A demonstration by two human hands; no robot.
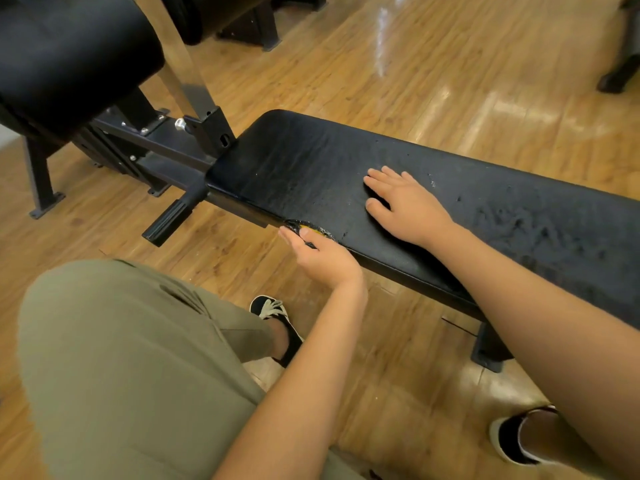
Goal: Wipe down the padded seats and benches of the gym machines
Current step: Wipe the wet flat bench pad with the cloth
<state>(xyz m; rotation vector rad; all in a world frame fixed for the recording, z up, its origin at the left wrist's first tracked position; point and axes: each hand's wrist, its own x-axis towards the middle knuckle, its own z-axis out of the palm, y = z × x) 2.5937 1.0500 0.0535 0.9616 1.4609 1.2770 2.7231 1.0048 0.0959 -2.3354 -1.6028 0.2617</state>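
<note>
Right hand (405,206) atop bench (519,209), left hand (322,258) at edge.

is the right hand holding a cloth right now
No, the right hand lies flat with straight fingers on the black bench pad, and no cloth shows in it.

Legwear: one olive-green garment (121,358) fills the lower left of the frame. It is plain woven cloth with short creases near its upper right edge, and the hem ends just above the ankle.

Left shoe (277,323), bottom centre: black upper, off-white laces, low-cut collar.

Right shoe (512,441), lower right corner: black upper, white sole rim, low-cut collar with the ankle bare.

Arms: both forearms are bare from the frame edge up to the left hand (322,258) and the right hand (407,206).
</note>
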